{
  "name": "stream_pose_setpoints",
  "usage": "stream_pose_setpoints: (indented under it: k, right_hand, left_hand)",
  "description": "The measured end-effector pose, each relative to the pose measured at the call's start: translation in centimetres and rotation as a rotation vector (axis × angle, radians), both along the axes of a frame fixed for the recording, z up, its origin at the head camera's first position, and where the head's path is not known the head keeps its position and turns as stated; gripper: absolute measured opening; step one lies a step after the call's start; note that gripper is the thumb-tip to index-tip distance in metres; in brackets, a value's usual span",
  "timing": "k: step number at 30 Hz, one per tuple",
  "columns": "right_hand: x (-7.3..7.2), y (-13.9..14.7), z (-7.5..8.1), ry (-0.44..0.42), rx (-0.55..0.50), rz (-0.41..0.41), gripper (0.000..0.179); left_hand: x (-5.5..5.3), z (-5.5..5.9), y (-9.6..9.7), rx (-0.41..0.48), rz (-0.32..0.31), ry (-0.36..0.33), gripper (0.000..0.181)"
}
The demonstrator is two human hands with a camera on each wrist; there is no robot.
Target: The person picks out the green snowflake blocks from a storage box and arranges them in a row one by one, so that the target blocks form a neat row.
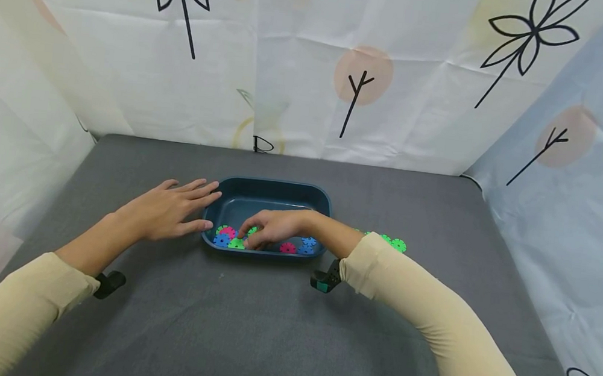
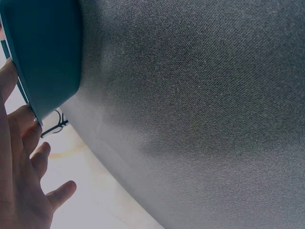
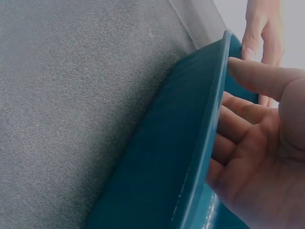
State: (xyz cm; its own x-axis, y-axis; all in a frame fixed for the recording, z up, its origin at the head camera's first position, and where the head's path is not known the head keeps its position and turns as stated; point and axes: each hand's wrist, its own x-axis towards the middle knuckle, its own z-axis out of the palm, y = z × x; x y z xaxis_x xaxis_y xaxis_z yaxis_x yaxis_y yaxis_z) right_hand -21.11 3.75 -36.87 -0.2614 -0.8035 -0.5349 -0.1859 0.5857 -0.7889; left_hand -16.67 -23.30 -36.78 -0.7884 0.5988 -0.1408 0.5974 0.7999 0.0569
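My left hand point(image 1: 168, 211) rests at the left end of a dark blue tray point(image 1: 274, 189), its fingers fairly straight and spread. In the left wrist view, fingers point(image 2: 21, 119) touch the tray's rim. My right hand point(image 1: 278, 225) reaches down into the tray over notched plastic discs. Near its fingertips lie a green disc point(image 1: 236, 243), a blue disc point(image 1: 222, 240) and a pink disc point(image 1: 228, 231). In the right wrist view, the thumb point(image 3: 257, 76) stands apart from the fingers; the near wall hides some fingertips, and no disc shows between them.
On the tray's right side lie a red-pink disc point(image 1: 288, 247) and blue discs point(image 1: 307, 246). Several green discs point(image 1: 398, 244) lie on the grey table point(image 1: 266, 324) right of the tray, partly behind my right arm. A patterned white sheet point(image 1: 300, 91) hangs behind the table.
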Motion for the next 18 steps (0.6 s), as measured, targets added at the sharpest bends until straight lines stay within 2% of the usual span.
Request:
stream_pose_setpoints:
  k: [18]
  right_hand:
    - [0.30,0.45,0.10,0.066,-0.114,-0.077,0.034]
  left_hand:
    - [-0.06,-0.16,-0.09,0.001,0.005,0.001,0.073]
